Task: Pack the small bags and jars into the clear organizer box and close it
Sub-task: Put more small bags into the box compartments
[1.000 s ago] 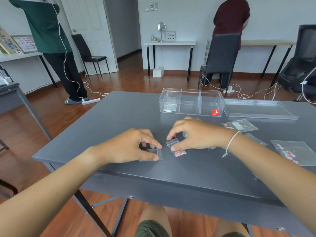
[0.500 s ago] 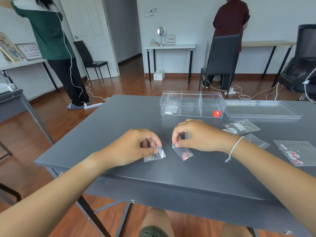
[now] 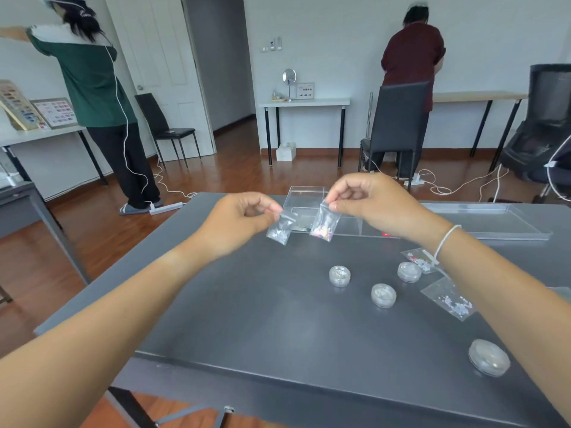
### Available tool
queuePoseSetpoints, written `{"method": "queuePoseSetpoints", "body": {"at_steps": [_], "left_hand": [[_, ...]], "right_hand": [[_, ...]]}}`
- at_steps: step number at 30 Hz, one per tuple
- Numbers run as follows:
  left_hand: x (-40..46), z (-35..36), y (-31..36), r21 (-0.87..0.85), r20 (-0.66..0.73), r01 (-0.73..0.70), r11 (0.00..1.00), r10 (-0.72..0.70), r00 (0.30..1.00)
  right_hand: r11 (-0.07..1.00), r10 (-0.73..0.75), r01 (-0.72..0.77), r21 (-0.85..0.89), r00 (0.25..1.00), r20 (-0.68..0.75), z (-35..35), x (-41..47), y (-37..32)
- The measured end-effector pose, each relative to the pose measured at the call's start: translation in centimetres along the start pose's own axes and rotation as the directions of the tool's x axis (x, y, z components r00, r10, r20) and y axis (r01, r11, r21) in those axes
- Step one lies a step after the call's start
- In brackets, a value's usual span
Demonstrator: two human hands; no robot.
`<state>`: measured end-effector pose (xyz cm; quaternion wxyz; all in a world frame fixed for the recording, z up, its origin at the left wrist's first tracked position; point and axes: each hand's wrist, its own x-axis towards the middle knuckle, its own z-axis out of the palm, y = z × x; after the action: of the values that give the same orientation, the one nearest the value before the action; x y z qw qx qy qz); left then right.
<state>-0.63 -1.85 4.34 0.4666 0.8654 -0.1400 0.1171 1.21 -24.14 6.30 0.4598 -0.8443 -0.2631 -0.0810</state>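
Left hand (image 3: 238, 220) pinching a silvery small bag (image 3: 280, 227) just left of the organizer box (image 3: 306, 196); right hand (image 3: 367, 202) pinching a pinkish small bag (image 3: 323, 225) before it; carrying step, likely; next, lowering both into open compartments; jars (image 3: 383, 295) nearer, untouched.

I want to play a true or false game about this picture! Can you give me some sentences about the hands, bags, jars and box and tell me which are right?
1. Each hand holds a small bag: the left hand a silvery bag, the right hand a pink bag. True.
2. The box is closed. False: it is open, and its lid lies beside it.
3. Four jars sit on the table. True.
4. All bags are packed. False: some still lie on the table, like one flat bag.
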Motion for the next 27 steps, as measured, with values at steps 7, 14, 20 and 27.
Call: {"method": "queuePoseSetpoints", "body": {"at_steps": [7,14,20,27], "left_hand": [[5.5,0.9,0.4,-0.017,-0.147,0.038,0.999,-0.04,0.988],[9.2,2.6,-1.1,-0.02,-0.144,0.142,0.99,-0.143,0.979],[10.2,3.8,-2.9,0.049,-0.119,0.174,0.984,-0.167,0.979],[10.2,4.5,-3.5,0.193,-0.106,0.125,0.973,-0.106,0.989]], "right_hand": [[1.0,0.006,-0.009,-0.018,0.982,-0.187,-1.2,2.5,1.2],[0.999,0.025,-0.033,-0.024,0.959,-0.281,-1.4,4.6,2.7],[0.997,0.048,-0.065,-0.046,0.951,-0.304,-1.1,5.8,4.0],[0.992,0.094,-0.113,-0.052,0.955,-0.281,-0.4,7.2,5.0]]}}
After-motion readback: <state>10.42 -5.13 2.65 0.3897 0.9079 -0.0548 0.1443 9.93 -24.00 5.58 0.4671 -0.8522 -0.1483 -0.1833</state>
